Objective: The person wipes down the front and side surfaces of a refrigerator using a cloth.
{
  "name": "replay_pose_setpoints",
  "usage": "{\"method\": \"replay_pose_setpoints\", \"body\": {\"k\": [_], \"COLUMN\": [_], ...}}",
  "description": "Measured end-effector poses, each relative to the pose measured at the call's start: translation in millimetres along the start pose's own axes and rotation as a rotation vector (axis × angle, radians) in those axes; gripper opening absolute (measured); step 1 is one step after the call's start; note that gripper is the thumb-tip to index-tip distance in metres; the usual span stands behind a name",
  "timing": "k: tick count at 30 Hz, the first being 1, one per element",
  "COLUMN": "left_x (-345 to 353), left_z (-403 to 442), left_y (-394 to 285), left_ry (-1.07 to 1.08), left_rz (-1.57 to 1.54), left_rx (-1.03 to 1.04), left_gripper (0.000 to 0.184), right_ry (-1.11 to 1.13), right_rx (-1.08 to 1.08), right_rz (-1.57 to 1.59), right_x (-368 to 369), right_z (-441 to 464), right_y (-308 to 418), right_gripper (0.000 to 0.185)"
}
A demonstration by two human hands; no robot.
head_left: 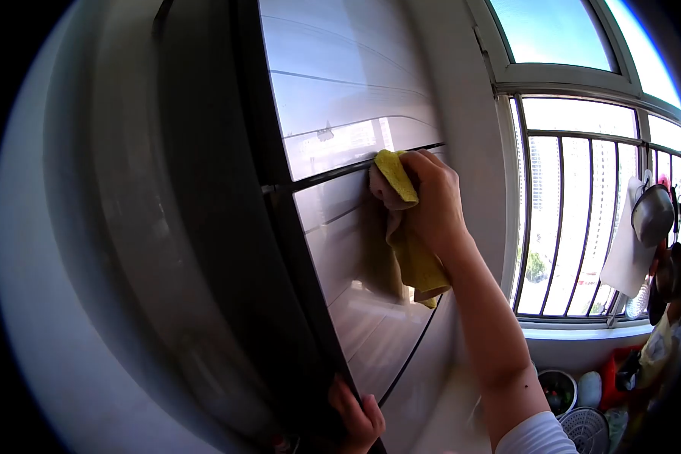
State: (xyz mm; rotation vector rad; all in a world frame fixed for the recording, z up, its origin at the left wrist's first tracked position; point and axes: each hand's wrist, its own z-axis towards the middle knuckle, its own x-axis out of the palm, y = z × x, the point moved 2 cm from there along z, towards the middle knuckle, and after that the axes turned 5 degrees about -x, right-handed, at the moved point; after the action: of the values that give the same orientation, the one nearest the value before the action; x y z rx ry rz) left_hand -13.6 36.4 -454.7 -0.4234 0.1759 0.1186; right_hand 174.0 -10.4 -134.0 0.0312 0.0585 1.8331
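My right hand (436,198) is closed around a yellow cloth (418,261). It presses the bunched end against the dark gap between the upper door (348,83) and the lower door (371,333) of a glossy refrigerator. The rest of the cloth hangs below my fingers, partly folded, with a paler side showing. Low in the view, my left hand (357,415) wraps its fingers over the refrigerator's dark side edge (310,333), thumb toward the front. Part of that hand is cut off by the bottom of the frame.
To the right is a window with metal bars (560,227). A metal pot (653,216) and other kitchenware hang beside it. Below stand a metal bowl (558,390), a grey perforated basket (585,431) and a red container (619,374). A pale wall (473,136) adjoins the refrigerator.
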Motion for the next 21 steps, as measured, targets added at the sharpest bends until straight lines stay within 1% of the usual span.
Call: {"method": "replay_pose_setpoints", "body": {"k": [2, 4, 6, 8, 9, 10, 12, 13, 14, 16, 17, 18, 20, 21], "left_x": [0.5, 4.9, 1.8, -0.3, -1.0, -0.3, 0.5, 0.6, 0.1, -1.0, 0.4, 2.0, 2.3, 1.9], "left_z": [-1.0, 1.5, 0.3, 0.5, 3.5, 4.9, 6.9, 6.0, 5.7, 5.0, 4.9, 6.3, 6.4, 5.1], "left_y": [2.4, 3.3, 1.0, -1.6, -3.0, -2.5, -5.2, -6.2, -5.9, -6.3, -4.7, -4.1, -4.1, -4.5], "left_ry": [-0.002, -0.017, -0.027, -0.018, -0.013, -0.018, -0.054, -0.049, -0.042, -0.037, -0.048, -0.064, -0.049, -0.024], "left_rz": [0.004, 0.006, 0.034, 0.037, 0.036, 0.036, 0.039, 0.042, 0.039, 0.039, 0.049, 0.058, 0.056, 0.059], "left_rx": [0.003, 0.007, 0.031, 0.027, 0.028, 0.033, 0.055, 0.055, 0.045, 0.037, 0.040, 0.044, 0.035, 0.020], "left_gripper": [0.061, 0.061, 0.060, 0.059, 0.059, 0.059, 0.057, 0.057, 0.057, 0.056, 0.056, 0.056, 0.057, 0.058], "right_ry": [0.022, 0.068, 0.054, 0.129, 0.096, 0.115, 0.101, 0.111, 0.107, 0.126, 0.148, 0.122, 0.130, 0.121], "right_rx": [0.028, -0.034, -0.046, 0.041, 0.100, 0.048, -0.005, -0.011, -0.003, 0.079, 0.102, 0.107, -0.029, -0.027], "right_rz": [0.040, 0.008, 0.007, 0.016, 0.124, 0.068, 0.091, 0.073, 0.074, 0.037, 0.071, 0.062, 0.082, 0.081], "right_x": [1.1, 0.8, -1.7, -6.3, -1.4, -0.9, -0.9, 0.1, -0.9, -4.6, -4.4, -1.6, 0.0, 1.4], "right_z": [-3.5, -8.3, -2.7, 4.2, 1.1, -2.7, -11.0, -8.6, -5.0, 1.9, 1.8, -1.3, -11.8, -11.7], "right_y": [2.1, 12.4, 5.5, 0.6, 0.0, 6.1, 21.6, 15.1, 7.5, -4.7, -3.8, 1.0, 21.0, 16.7], "right_gripper": [0.026, 0.028, 0.028, 0.023, 0.022, 0.023, 0.024, 0.029, 0.029, 0.029, 0.028, 0.025, 0.023, 0.025]}}
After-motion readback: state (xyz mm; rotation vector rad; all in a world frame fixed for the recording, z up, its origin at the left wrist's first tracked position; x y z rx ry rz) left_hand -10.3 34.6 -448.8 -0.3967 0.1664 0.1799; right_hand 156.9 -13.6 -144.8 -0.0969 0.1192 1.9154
